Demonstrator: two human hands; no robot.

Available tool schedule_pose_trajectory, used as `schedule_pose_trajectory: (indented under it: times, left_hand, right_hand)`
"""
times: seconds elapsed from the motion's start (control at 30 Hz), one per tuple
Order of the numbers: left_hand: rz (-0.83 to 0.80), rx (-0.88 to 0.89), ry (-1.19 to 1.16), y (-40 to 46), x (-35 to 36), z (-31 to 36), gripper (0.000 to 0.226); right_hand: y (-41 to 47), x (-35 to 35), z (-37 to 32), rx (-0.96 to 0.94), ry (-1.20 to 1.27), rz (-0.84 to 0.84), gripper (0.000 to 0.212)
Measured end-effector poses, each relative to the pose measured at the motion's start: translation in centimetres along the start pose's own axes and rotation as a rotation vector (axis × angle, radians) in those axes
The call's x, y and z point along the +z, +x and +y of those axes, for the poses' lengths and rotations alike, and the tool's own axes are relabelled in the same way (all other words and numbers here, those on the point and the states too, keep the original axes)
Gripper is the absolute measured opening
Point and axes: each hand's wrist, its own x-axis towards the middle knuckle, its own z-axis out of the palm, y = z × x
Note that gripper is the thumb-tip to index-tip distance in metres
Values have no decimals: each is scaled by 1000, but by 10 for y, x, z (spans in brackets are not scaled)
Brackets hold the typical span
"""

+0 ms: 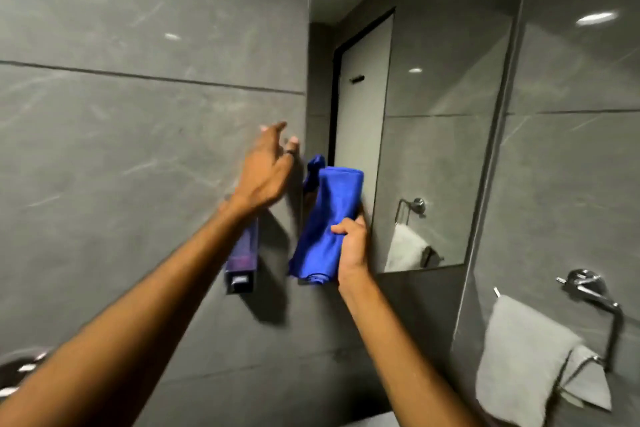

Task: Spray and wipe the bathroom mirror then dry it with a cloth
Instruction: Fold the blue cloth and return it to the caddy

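The tall wall mirror [433,87] hangs on the dark grey tiled wall and reflects a door and a towel ring. A blue cloth [325,218], loosely folded, hangs in front of the mirror's lower left corner, and my right hand [351,239] grips its lower right edge. My left hand [265,170] is raised just left of the mirror's edge, fingers spread and holding nothing, a dark ring on one finger. Its motion blurs it a little. No spray bottle is clearly in view.
A purple wall-mounted dispenser [242,253] sits behind my left forearm, left of the cloth. A chrome towel ring [595,295] with a grey towel [523,357] is on the right wall. A chrome fixture [17,371] shows at the lower left edge.
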Motion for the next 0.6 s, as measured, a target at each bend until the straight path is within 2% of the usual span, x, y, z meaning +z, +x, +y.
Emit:
schedule_pose_trajectory:
  times: [0.03,0.07,0.13,0.2,0.27,0.33,0.4,0.47,0.6]
  left_hand:
    - [-17,-66,-136,-31,2,-2,54]
    - [-30,-150,-264,-68,3,-8,54]
    - [-66,-338,-474,-142,5,-23,52]
    - [-151,-578,-656,-223,-5,-57,46]
    - [-303,-858,-827,-293,-18,-94,40]
    - [-429,-1092,-926,-363,-33,-137,23]
    - [-454,-1266,-910,-435,-50,-175,19]
    - [-437,-1398,-823,-502,-66,-209,26]
    - [-402,-1562,-573,-625,-92,-271,43]
  right_hand:
    - [-21,4,10,128,94,71,29]
    - [-47,7,21,255,186,91,20]
    - [-96,10,43,416,316,62,28]
    - [-157,11,78,509,342,52,33]
    - [-211,3,117,611,292,117,35]
    - [-266,-10,165,775,157,154,41]
    - [-318,-28,210,913,47,181,34]
    - [-363,-45,257,938,-112,223,19]
    - [-440,-78,350,1100,-480,30,26]
